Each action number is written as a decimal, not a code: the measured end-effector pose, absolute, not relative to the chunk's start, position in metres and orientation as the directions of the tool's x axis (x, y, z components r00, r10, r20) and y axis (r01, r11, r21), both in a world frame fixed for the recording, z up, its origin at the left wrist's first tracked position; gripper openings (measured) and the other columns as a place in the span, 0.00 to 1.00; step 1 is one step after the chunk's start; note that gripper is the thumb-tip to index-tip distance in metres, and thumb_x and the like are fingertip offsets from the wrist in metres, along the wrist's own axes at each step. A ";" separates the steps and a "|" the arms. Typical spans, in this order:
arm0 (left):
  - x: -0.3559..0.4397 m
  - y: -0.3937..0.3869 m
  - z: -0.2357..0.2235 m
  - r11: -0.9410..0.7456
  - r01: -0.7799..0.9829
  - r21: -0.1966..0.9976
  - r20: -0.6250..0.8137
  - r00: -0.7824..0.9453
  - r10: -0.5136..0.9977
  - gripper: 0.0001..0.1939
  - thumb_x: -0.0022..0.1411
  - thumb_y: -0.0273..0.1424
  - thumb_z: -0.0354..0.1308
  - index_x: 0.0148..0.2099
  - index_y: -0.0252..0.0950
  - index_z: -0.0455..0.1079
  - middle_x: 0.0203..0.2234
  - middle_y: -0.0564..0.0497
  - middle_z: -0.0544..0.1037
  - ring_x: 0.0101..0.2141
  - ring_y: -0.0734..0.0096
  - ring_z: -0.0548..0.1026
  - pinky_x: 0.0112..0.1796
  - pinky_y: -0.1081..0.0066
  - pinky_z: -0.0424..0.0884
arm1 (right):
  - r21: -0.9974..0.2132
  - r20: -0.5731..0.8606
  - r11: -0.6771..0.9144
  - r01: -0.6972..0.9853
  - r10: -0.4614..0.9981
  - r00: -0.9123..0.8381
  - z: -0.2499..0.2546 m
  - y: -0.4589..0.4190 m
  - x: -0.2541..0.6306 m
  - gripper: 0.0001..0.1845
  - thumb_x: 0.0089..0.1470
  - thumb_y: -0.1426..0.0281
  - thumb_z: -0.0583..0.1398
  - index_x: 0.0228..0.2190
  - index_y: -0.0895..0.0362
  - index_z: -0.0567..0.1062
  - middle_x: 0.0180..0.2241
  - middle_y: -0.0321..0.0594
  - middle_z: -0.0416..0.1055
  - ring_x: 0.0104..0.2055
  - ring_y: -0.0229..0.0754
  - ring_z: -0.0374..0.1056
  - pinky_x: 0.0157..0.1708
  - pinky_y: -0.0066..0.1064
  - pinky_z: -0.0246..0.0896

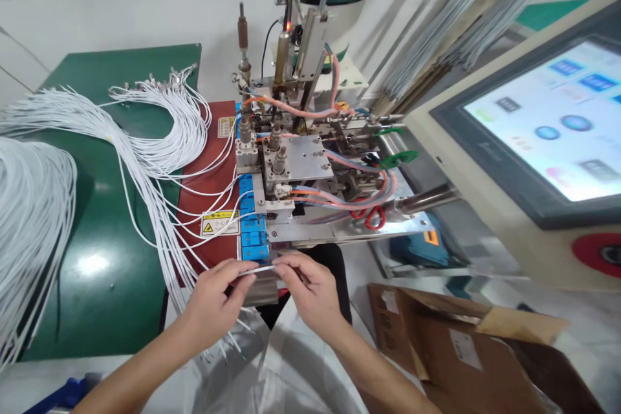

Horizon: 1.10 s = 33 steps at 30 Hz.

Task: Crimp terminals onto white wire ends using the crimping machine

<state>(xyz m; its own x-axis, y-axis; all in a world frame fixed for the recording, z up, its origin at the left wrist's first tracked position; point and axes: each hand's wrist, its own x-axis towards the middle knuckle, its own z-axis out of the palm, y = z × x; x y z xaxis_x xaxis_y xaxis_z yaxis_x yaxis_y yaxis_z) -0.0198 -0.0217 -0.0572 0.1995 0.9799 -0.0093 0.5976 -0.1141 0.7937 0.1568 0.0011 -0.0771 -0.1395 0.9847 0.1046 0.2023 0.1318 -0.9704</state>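
Observation:
Between my two hands a short length of white cable (262,269) runs level, just in front of the machine's near edge. My left hand (218,297) pinches it between thumb and forefinger. At its other end, my right hand (310,284) has its fingertips closed on the cable; the tip itself is hidden. Just beyond my hands is a row of blue cable holders (254,233), with several white cables leading into it from the left. A bundle of white cables (160,226) hangs over the bench edge beside my left forearm, loose ends by my lap.
The machine (305,155) with hoses and metal cylinders stands ahead. On the green bench (97,207) lie more coiled white cables (33,207). A touchscreen panel (557,116) with a red button (599,255) juts in at right, above an open cardboard box (466,349).

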 end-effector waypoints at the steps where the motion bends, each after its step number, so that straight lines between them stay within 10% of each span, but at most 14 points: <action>1: -0.015 -0.021 -0.058 -0.125 0.589 0.799 0.017 0.186 0.982 0.10 0.60 0.30 0.52 0.44 0.37 0.69 0.35 0.50 0.77 0.34 0.74 0.75 0.35 0.76 0.72 | -0.954 0.125 0.173 0.245 0.972 -0.201 -0.074 0.006 0.157 0.07 0.52 0.70 0.57 0.26 0.56 0.74 0.25 0.38 0.73 0.28 0.37 0.68 0.30 0.28 0.62; 8: 0.003 -0.014 -0.065 -0.321 0.656 0.683 0.311 0.136 0.941 0.08 0.60 0.27 0.52 0.39 0.35 0.72 0.31 0.48 0.78 0.33 0.71 0.75 0.38 0.72 0.71 | -0.947 0.062 0.146 0.287 0.957 -0.284 -0.066 0.019 0.157 0.10 0.53 0.68 0.55 0.24 0.56 0.73 0.23 0.36 0.72 0.27 0.37 0.67 0.29 0.27 0.61; 12: 0.004 -0.011 -0.062 -0.092 0.537 0.839 0.106 0.006 0.994 0.08 0.59 0.29 0.52 0.35 0.35 0.73 0.28 0.50 0.77 0.27 0.75 0.74 0.31 0.76 0.71 | -0.999 -0.015 -0.017 0.049 0.999 0.043 -0.081 0.011 0.147 0.12 0.56 0.67 0.51 0.27 0.57 0.72 0.24 0.37 0.71 0.28 0.36 0.67 0.28 0.27 0.62; 16: 0.007 -0.010 -0.062 0.174 0.347 0.921 -0.156 -0.079 0.985 0.09 0.58 0.32 0.53 0.34 0.34 0.72 0.22 0.53 0.74 0.22 0.78 0.70 0.25 0.79 0.68 | -0.994 0.105 0.104 0.043 0.994 0.017 -0.088 0.004 0.141 0.05 0.50 0.71 0.58 0.29 0.56 0.74 0.30 0.39 0.71 0.33 0.38 0.68 0.32 0.28 0.63; 33: 0.016 -0.016 -0.069 0.297 0.076 0.952 -0.285 -0.139 0.948 0.09 0.57 0.35 0.54 0.31 0.33 0.68 0.24 0.54 0.72 0.26 0.76 0.69 0.30 0.77 0.68 | -0.938 0.245 0.214 0.272 0.966 0.085 -0.079 0.005 0.125 0.06 0.48 0.75 0.56 0.22 0.56 0.68 0.23 0.36 0.66 0.26 0.36 0.64 0.26 0.28 0.61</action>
